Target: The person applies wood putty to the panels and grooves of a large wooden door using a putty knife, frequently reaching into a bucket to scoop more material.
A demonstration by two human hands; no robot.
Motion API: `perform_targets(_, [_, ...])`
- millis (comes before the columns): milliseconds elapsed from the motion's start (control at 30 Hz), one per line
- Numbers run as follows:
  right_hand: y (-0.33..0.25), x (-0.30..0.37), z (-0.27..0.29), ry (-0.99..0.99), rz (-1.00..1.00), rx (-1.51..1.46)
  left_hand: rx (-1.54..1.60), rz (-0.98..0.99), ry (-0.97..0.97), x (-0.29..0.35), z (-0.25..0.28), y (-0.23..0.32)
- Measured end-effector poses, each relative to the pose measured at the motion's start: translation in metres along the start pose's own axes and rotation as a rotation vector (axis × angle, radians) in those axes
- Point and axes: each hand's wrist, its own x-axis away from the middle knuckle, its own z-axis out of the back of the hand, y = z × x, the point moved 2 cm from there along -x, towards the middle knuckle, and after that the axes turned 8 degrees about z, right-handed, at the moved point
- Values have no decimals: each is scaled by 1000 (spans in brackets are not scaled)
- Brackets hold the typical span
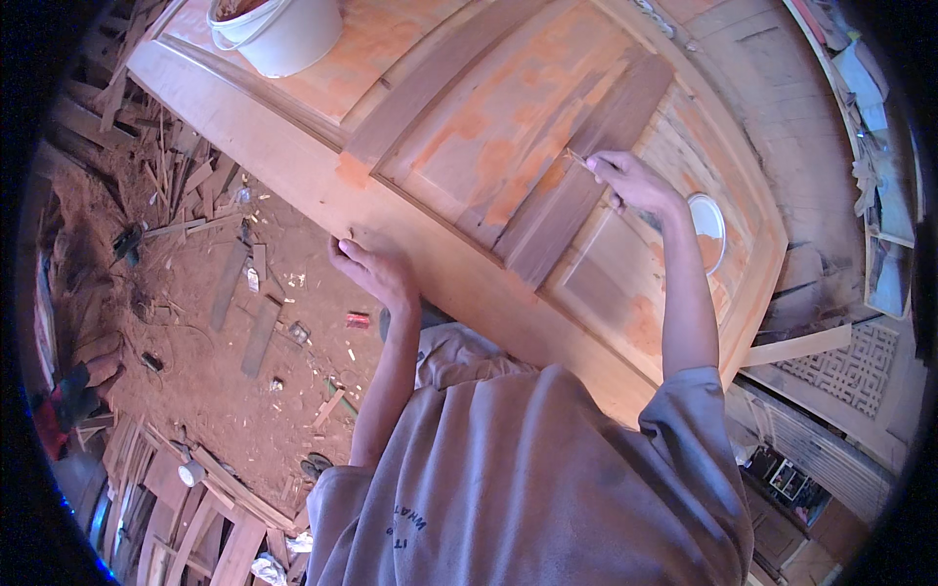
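A large panelled wooden door (440, 239) lies flat before me, smeared with orange paste on its panels. Over its dark cross rail, my right hand (630, 181) pinches a thin brown sliver-like piece (575, 156), whose exact kind is too small to tell. At the near long edge, my left hand (379, 272) rests against the wood, fingers loosely extended and holding nothing visible. A white round lid (721, 244) with orange paste on it lies on the door, right of my right forearm. On the far left part stands a white bucket (293, 39) with reddish-brown contents.
Wood offcuts (230, 283) and scraps litter the dirt floor at left, near a small red item (358, 320). A stack of boards (186, 532) lies lower left. A carved lattice panel (845, 366) is at right. Another person's red clothing (54, 415) shows at the left rim.
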Motion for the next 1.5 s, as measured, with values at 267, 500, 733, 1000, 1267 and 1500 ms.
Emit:
perform_targets(267, [30,-5,-21,187,276,397,46,49,-35,-2,0,-3])
perform_targets(500, [4,-26,-33,63,174,719,39,37,-10,1,-2,1])
perform_targets(733, [4,-33,-40,45,268,812,89,54,-28,-2,1,1])
perform_targets(1000, [-23,-52,-37,-210,30,1004,104,56,-44,-1,2,2])
perform_targets(1267, [-58,-76,-48,-405,-7,1252,184,74,-53,-5,3,-4])
perform_targets(1500, [-125,-115,-84,-944,-273,1706,98,53,-47,-5,1,1])
